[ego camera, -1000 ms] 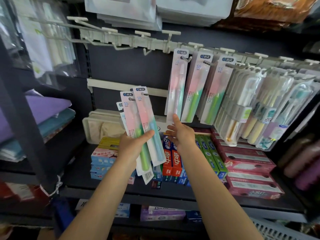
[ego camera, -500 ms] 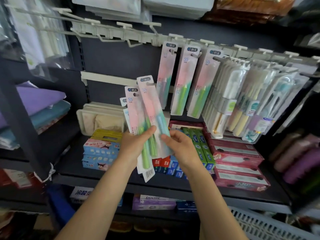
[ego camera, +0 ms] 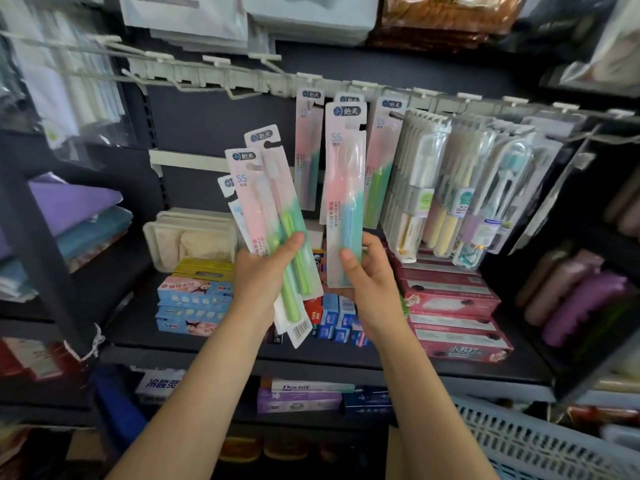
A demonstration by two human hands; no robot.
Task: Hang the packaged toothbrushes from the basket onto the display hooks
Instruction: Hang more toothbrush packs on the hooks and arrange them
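Right hand (ego camera: 369, 275) pinches the lower end of a single packaged toothbrush (ego camera: 344, 188), thumb on its front, long axis upright, hang-hole uppermost. The display hooks (ego camera: 360, 87) lie directly above and slightly farther, already carrying matching packs (ego camera: 306, 150). Left hand (ego camera: 265, 268) grips a fan of remaining packs (ego camera: 266, 209), tilted left, farther from the rail. The basket (ego camera: 540, 441) sits near right, below the shelf.
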